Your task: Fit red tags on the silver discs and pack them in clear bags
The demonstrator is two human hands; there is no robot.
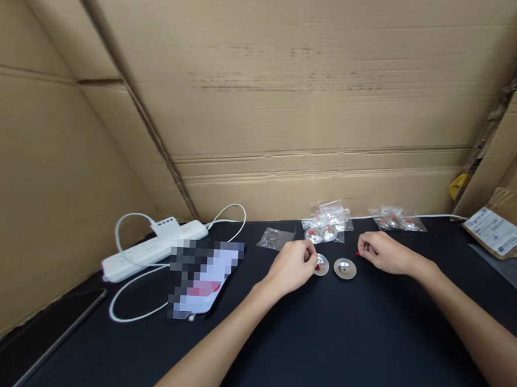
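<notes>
Two small round metal discs lie side by side on the black table: one with a red bit on it, the other bare. My left hand rests curled right beside the first disc, its fingertips touching the disc's edge. My right hand lies just right of the second disc, fingers pinched on a tiny red piece.
Small clear bags with discs and red parts lie in piles behind the hands and farther right; an empty bag lies to the left. A white power strip, a phone and a tablet are at left. Cardboard walls surround the table.
</notes>
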